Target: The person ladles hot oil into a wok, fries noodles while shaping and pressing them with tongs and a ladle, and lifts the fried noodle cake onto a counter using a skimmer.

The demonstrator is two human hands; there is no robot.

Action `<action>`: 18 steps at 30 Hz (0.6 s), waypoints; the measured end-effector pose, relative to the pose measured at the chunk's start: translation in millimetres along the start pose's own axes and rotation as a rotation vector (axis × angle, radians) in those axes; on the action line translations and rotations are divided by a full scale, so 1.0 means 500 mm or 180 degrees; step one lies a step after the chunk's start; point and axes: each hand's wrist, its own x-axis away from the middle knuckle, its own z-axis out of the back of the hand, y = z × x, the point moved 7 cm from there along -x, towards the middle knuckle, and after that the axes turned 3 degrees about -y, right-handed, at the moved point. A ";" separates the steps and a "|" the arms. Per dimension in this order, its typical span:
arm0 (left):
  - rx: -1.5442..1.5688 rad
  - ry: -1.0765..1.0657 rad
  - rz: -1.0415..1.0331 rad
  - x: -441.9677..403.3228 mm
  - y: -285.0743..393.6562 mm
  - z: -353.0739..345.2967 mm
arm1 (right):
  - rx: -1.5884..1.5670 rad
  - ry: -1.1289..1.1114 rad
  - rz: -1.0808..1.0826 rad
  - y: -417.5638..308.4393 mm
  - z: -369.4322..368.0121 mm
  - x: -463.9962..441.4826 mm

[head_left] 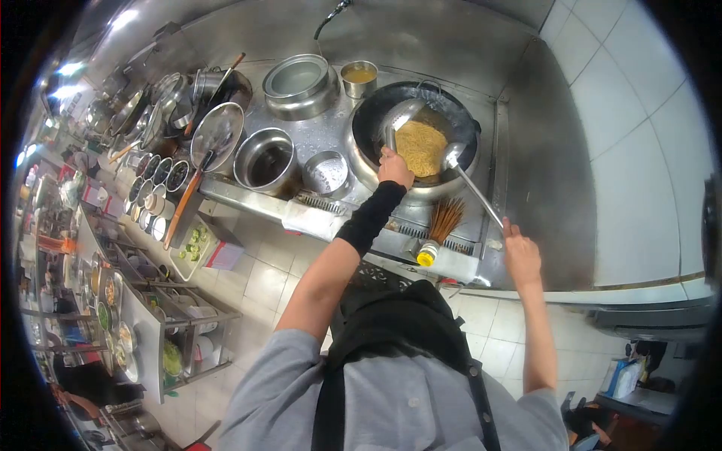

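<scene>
A wok point(368, 128) sits on the stove with a heap of yellow-brown, fine-grained food point(421, 146) in it. My left hand point(395, 169), below a black wrist sleeve, is closed round the handle of a wide metal scoop point(406, 111); its head rests at the wok's upper left, over the food's edge. Off to the right, my right hand point(521, 255) grips the end of a long-handled ladle point(474, 183). The ladle's bowl lies against the right side of the heap.
A wok brush point(446, 219) and a yellow-capped bottle point(428, 254) lie at the stove's front edge. Left of the wok stand a large pot point(265, 161), a small metal bowl point(326, 173), a lidded pot point(301, 86) and a cup of yellow liquid point(359, 79). A strainer point(218, 135) leans farther left.
</scene>
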 end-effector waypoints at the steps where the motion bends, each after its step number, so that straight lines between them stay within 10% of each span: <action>1: -0.0067 -0.0015 0.0016 0.002 0.006 -0.001 | -0.0099 -0.0007 -0.0033 -0.004 -0.012 0.003; 18: 0.0458 0.0499 -0.0339 0.024 -0.061 0.164 | -0.4266 0.0184 -0.1693 -0.082 -0.145 -0.129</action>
